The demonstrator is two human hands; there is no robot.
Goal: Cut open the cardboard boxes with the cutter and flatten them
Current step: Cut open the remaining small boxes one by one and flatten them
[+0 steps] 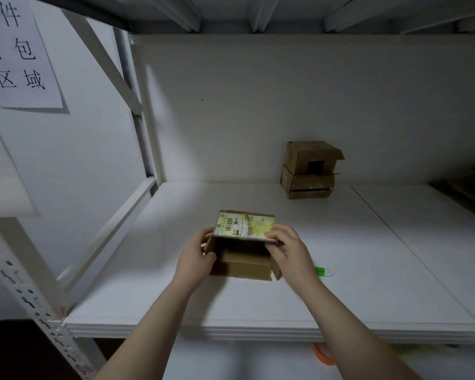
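A small cardboard box point(244, 266) stands on the white shelf board point(368, 270) in front of me, its top open. A flap with a yellow shipping label point(244, 224) is raised at its far side. My left hand point(195, 253) grips the box's left wall. My right hand point(288, 250) pinches the right edge of the labelled flap. A green-and-white cutter point(323, 271) lies on the board just right of my right wrist, mostly hidden by it. Two more cardboard boxes point(309, 170) are stacked against the back wall.
Flattened brown cardboard point(466, 185) lies at the far right edge of the shelf. White rack uprights point(33, 292) stand on the left, with a paper sign point(19, 50) on the wall. An orange tape roll point(322, 353) sits below the shelf's front edge.
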